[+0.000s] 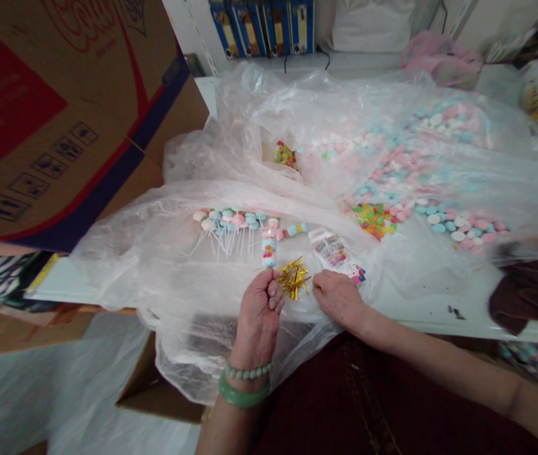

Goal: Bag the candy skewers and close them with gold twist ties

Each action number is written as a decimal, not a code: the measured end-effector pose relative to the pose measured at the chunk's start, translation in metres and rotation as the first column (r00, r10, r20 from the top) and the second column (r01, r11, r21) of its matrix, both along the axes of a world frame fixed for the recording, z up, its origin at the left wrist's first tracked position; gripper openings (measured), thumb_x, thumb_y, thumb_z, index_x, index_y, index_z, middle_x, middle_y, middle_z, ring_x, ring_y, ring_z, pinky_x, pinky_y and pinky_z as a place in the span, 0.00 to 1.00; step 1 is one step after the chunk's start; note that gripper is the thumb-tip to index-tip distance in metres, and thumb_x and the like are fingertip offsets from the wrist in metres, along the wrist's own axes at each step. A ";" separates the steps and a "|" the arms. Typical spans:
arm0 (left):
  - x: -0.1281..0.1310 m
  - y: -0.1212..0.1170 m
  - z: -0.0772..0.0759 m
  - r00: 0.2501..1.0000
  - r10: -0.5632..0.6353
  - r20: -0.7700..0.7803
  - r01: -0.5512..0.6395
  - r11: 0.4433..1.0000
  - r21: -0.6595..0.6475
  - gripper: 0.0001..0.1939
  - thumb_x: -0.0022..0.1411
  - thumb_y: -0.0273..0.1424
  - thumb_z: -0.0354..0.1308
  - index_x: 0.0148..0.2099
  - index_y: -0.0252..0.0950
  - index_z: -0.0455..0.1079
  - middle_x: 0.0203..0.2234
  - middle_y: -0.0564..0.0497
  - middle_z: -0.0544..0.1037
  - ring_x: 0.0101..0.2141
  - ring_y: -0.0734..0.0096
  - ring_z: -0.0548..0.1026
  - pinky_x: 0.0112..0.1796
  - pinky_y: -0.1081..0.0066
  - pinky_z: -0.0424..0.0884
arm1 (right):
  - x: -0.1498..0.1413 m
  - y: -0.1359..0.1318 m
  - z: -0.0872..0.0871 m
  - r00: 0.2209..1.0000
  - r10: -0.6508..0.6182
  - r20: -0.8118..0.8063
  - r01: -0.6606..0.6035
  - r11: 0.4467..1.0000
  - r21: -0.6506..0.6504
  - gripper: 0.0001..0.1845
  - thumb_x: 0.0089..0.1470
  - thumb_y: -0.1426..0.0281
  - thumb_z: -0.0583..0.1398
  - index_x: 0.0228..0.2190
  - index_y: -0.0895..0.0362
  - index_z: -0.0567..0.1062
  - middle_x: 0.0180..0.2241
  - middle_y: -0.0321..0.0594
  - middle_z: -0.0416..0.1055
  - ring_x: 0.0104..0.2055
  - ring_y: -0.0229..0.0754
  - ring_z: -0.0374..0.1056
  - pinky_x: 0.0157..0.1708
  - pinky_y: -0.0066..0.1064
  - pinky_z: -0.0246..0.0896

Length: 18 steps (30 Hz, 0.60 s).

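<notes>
My left hand (264, 295) is closed around the lower end of a wrapped candy skewer (269, 249), a stack of pink, blue and coloured sweets in clear film. Just right of that hand lies a pile of gold twist ties (294, 278). My right hand (338, 297) rests beyond the ties with its fingers curled together; whatever they hold, if anything, is hidden. Its knuckles are close to a stack of printed plastic bags (335, 253). Behind the wrapped skewer lies a bare candy skewer (292, 230). Several marshmallow lollipops (231, 221) on white sticks lie to the left.
Clear plastic sheeting (193, 189) covers the table, with loose pastel sweets (468, 227) and gummy candies (373, 219) on it at right. A big cardboard box (108, 208) stands at left. A dark brown cloth (529, 294) lies at the right front edge. Blue boxes (250, 28) stand behind.
</notes>
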State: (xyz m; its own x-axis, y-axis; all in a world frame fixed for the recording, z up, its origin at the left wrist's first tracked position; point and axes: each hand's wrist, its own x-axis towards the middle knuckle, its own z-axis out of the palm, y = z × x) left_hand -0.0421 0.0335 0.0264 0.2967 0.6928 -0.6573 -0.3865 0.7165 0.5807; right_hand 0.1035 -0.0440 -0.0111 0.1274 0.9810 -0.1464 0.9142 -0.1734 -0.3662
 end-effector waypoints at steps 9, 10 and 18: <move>0.011 -0.015 -0.014 0.978 -0.147 -0.149 0.172 0.971 0.167 0.14 0.50 0.33 0.59 0.21 0.36 0.57 0.10 0.61 0.56 0.10 0.86 0.50 0.13 0.79 0.44 | 0.010 0.001 0.026 0.779 0.016 -0.627 0.112 0.980 0.164 0.06 0.51 0.74 0.54 0.26 0.55 0.70 0.25 0.32 0.66 0.30 0.36 0.63 0.33 0.26 0.54; 0.016 -0.019 -0.014 0.969 -0.184 -0.166 0.212 0.962 0.173 0.15 0.49 0.34 0.60 0.21 0.36 0.57 0.10 0.61 0.57 0.10 0.86 0.51 0.13 0.79 0.44 | 0.006 0.004 0.027 0.782 0.020 -0.623 0.128 0.973 0.191 0.07 0.50 0.75 0.54 0.26 0.55 0.70 0.26 0.32 0.67 0.30 0.37 0.63 0.33 0.27 0.54; 0.029 -0.032 -0.018 0.958 -0.236 -0.166 0.262 0.952 0.159 0.20 0.47 0.42 0.65 0.23 0.36 0.58 0.11 0.62 0.59 0.11 0.86 0.50 0.14 0.79 0.44 | -0.003 0.011 0.025 0.971 -0.051 -0.233 0.116 0.955 0.274 0.09 0.50 0.76 0.52 0.22 0.55 0.69 0.27 0.38 0.70 0.31 0.39 0.63 0.33 0.29 0.53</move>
